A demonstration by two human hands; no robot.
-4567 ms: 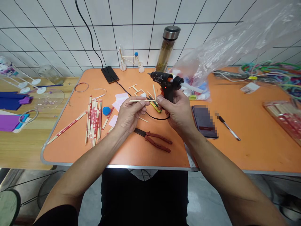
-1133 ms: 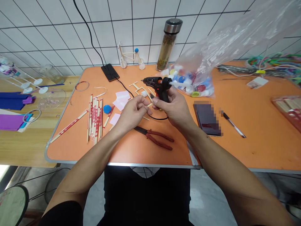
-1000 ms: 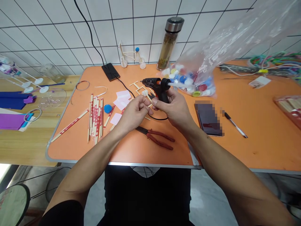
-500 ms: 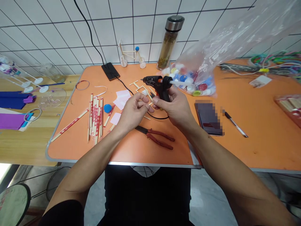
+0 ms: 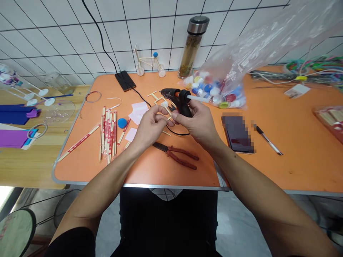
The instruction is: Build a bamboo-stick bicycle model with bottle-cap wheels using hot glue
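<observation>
My right hand point(image 5: 201, 121) is closed round the grip of a black hot glue gun point(image 5: 184, 101), a white glue stick point(image 5: 198, 97) poking out of its back. The nozzle points left, over small wooden stick pieces point(image 5: 152, 94) joined into a frame. My left hand point(image 5: 151, 126) is pinched beside my right fingertips; what lies between its fingers is too small to make out. A short wooden stick point(image 5: 168, 112) shows at the fingertips of both hands. Red-handled pliers point(image 5: 182, 157) lie on the table below the hands.
Left of my hands lie wrapped chopsticks point(image 5: 108, 135), a blue cap point(image 5: 122, 123) and pink paper pieces point(image 5: 138, 112). Behind stand a stick model point(image 5: 147, 62) and a tea bottle point(image 5: 191, 48). Rightward are a bag of bottle caps point(image 5: 214, 89), a phone point(image 5: 237, 134) and a pen point(image 5: 269, 141).
The glue gun and my right hand have shifted slightly left. My left hand keeps its pinch, with only a tiny shift; the things on the table lie as before.
</observation>
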